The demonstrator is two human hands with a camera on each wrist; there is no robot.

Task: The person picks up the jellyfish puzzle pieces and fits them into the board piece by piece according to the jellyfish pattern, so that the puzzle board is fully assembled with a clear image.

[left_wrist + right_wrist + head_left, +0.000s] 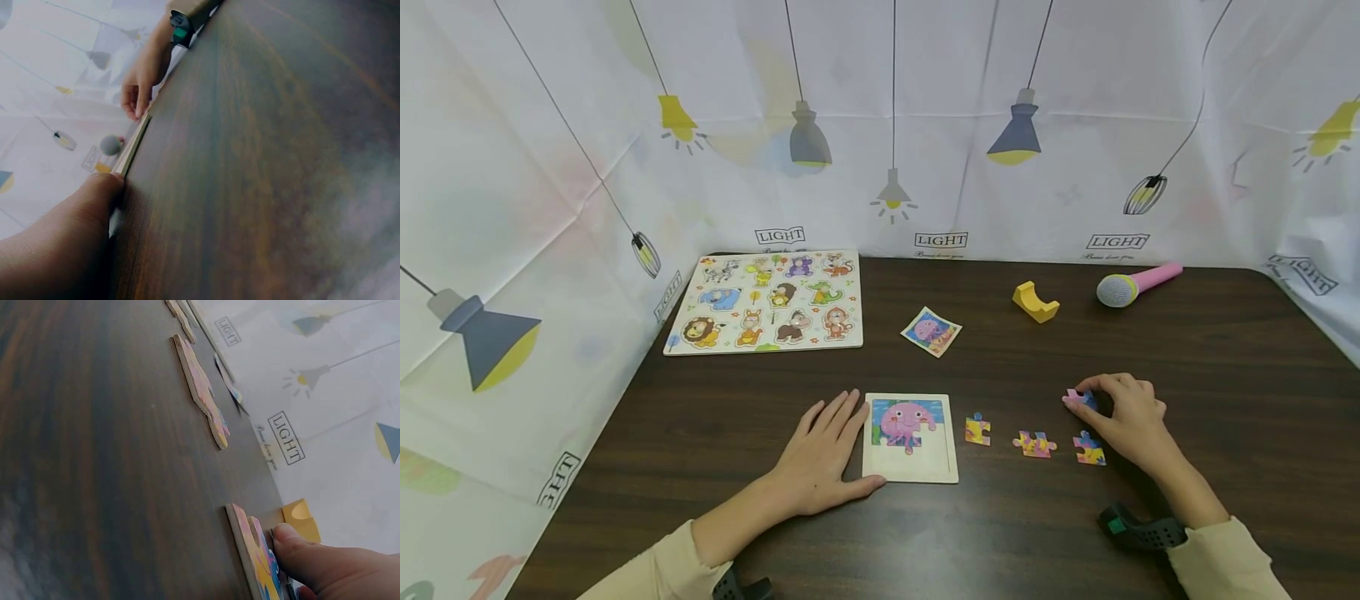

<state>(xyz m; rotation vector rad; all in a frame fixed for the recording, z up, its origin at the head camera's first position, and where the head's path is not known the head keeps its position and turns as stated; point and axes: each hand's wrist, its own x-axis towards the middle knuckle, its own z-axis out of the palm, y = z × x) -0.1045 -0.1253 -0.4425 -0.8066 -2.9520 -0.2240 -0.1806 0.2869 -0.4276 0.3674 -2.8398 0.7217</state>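
Observation:
A square puzzle board (912, 472) lies on the dark table, its upper part filled with pieces showing a pink octopus. Fingers spread, my left hand (823, 462) rests flat at the board's left edge, its thumb touching the lower left corner. My right hand (1129, 417) pinches a pink and blue puzzle piece (1075, 397) between thumb and fingers, low over the table. Just below it lies a yellow and blue puzzle piece (1089, 448). Between the board and that piece are a yellow corner piece (977, 430) and a pink and yellow piece (1035, 445).
Behind the board lies a small picture card (931, 332) of the octopus. An animal puzzle board (767, 302) stands at the back left. A yellow curved block (1035, 302) and a pink toy microphone (1138, 284) lie at the back right, near the printed cloth (850, 67).

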